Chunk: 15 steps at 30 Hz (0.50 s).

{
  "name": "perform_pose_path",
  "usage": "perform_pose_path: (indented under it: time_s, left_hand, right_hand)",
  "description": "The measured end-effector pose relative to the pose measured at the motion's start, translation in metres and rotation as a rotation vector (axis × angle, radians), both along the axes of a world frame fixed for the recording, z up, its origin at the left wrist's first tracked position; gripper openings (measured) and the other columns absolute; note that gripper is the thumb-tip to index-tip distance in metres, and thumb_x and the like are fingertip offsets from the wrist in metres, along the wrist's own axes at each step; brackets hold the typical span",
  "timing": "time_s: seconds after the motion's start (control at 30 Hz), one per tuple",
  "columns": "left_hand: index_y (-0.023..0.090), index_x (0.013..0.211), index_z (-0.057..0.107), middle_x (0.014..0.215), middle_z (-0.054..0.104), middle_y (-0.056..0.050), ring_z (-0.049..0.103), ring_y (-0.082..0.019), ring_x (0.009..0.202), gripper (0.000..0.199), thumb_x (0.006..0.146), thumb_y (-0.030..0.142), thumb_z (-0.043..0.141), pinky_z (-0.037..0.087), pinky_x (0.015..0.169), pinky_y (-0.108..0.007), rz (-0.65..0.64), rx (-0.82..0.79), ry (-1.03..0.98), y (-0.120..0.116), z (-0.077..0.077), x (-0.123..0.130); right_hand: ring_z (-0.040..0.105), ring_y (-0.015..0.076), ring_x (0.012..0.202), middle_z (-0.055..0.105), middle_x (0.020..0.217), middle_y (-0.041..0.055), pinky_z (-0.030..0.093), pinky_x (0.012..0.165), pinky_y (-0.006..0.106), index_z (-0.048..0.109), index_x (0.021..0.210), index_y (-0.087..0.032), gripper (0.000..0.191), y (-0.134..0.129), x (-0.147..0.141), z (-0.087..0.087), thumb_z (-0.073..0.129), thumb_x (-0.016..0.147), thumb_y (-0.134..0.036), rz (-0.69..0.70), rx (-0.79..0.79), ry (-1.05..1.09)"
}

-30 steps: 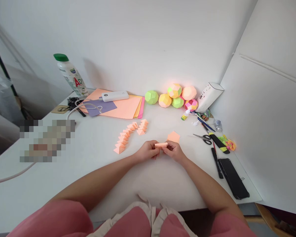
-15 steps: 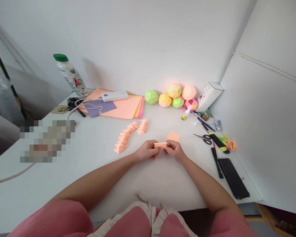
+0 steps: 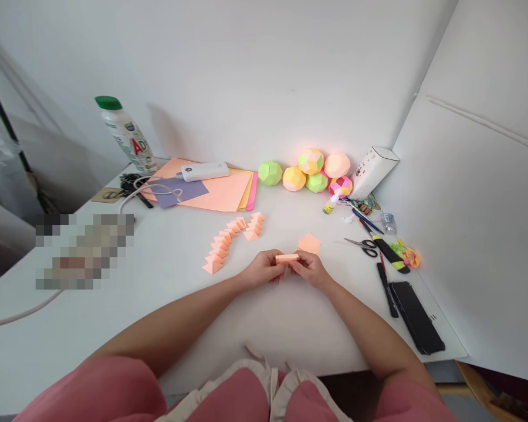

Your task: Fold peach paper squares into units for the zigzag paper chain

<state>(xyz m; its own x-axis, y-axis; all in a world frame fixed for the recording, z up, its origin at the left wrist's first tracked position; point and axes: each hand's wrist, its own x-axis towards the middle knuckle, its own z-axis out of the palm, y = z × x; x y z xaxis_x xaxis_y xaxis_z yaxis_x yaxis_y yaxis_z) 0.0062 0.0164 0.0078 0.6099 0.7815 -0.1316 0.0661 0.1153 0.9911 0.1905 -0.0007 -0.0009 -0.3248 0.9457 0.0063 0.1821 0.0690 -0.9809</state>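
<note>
Between my two hands is a small piece of folded peach paper [image 3: 287, 258], seen nearly edge-on. My left hand [image 3: 264, 268] pinches its left end, and my right hand [image 3: 310, 269] grips the right end with the thumb beneath. Just behind my right hand lies a flat peach paper cutout [image 3: 310, 242] with pointed corners, its near edge hidden by the fingers. To the left, folded peach paper pieces stand in a long curved row [image 3: 220, 246], and a shorter row [image 3: 254, 226] sits beside its far end.
Several faceted paper balls [image 3: 311, 161] rest against the wall. A glue bottle [image 3: 330, 204], scissors [image 3: 364, 246], a utility knife [image 3: 391, 254] and a phone [image 3: 417, 317] lie on the right. Coloured paper sheets [image 3: 220, 196] carry a power bank [image 3: 205, 171]; a white bottle [image 3: 129, 138] stands back left.
The folded paper has tilted slightly between my fingers, and my right thumb has shifted a little to the left under it. Everything else stays where it was.
</note>
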Motion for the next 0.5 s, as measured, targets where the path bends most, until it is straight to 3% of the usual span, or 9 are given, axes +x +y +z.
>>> perform_pose_path:
  time_s: [0.2,0.5]
  left_hand:
    - [0.016,0.077,0.051,0.057,0.057,0.001,0.05,-0.01,0.047,0.011,0.075,0.028,0.051,0.039,0.047,-0.021,-0.009,0.009,-0.008,-0.0005,-0.0003,0.0]
    - [0.018,0.069,0.042,0.055,0.057,0.002,0.051,-0.009,0.045,0.018,0.078,0.032,0.05,0.039,0.045,-0.021,0.01,-0.005,-0.011,0.0008,-0.0019,0.0002]
  right_hand:
    - [0.05,0.0119,0.059,0.05,0.064,-0.0003,0.043,0.055,0.026,0.058,0.072,-0.017,0.022,-0.0005,0.0,-0.0007,0.056,0.078,-0.038,-0.021,-0.005,-0.005]
    - [0.048,0.0115,0.052,0.051,0.054,-0.0018,0.042,0.052,0.026,0.053,0.062,-0.018,0.02,-0.0002,0.0012,0.0004,0.057,0.074,-0.034,-0.17,-0.046,0.073]
